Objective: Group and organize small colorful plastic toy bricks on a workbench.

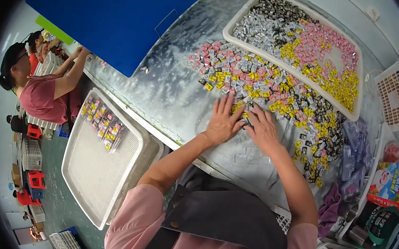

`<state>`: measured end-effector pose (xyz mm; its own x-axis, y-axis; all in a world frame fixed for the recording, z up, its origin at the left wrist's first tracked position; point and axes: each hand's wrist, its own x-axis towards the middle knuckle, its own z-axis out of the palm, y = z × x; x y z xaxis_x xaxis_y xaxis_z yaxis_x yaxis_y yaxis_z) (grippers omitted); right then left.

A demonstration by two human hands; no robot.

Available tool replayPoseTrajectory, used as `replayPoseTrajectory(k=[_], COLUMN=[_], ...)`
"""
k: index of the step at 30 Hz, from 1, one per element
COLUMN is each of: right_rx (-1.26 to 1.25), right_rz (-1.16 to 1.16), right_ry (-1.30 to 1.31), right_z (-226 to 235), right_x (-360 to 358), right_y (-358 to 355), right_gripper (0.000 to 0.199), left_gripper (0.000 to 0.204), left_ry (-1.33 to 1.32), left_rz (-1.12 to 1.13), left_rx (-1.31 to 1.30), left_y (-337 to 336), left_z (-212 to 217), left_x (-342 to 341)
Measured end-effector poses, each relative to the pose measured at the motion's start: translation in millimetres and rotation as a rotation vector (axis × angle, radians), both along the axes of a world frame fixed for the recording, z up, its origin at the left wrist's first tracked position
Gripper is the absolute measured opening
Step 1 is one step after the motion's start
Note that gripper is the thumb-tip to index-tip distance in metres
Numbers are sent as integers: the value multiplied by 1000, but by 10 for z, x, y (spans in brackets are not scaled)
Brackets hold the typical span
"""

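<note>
My left hand (pixel 222 123) lies palm down on the grey tabletop, fingers spread, their tips at the near edge of a loose heap of small square pieces (pixel 257 77). Close beside it, my right hand (pixel 263 131) rests the same way, with its fingertips among the pieces and the thumbs near each other. A few yellow and dark pieces show between the two hands. Pink, yellow, black and silvery pieces are mixed in the heap. Behind it stands a long white tray (pixel 228 35), where similar pieces lie roughly grouped by colour. What lies under my palms is hidden.
Left of me, a white mesh-bottomed tray (pixel 93 176) holds several clear packs (pixel 101 120) of pieces. A large blue board (pixel 109 15) covers the far left. A co-worker (pixel 44 90) stands beyond. To the right are clear plastic packaging (pixel 355 154), a purple cloth (pixel 330 206) and a colourful box (pixel 390 183).
</note>
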<state>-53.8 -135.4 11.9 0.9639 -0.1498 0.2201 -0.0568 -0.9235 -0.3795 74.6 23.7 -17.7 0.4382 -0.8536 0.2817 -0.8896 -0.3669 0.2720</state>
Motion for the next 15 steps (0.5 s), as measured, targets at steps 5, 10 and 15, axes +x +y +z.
replayPoseTrajectory(k=[5,10,15], right_rx=[51,108,333], right_rz=[-174,-331,-299], right_ry=[-12,-5,44], right_z=[83,32,21], right_x=[-429,-702,-619], right_y=[-162,-305,-239], right_gripper=[46,42,42], left_gripper=[54,57,54], left_ry=[-13,124,124], left_rz=[-165,-146,-122], left_rx=[-31,-156,-144], left_y=[-422,-483,-139], left_z=[-39,63,168], left_x=[-251,-260,-193])
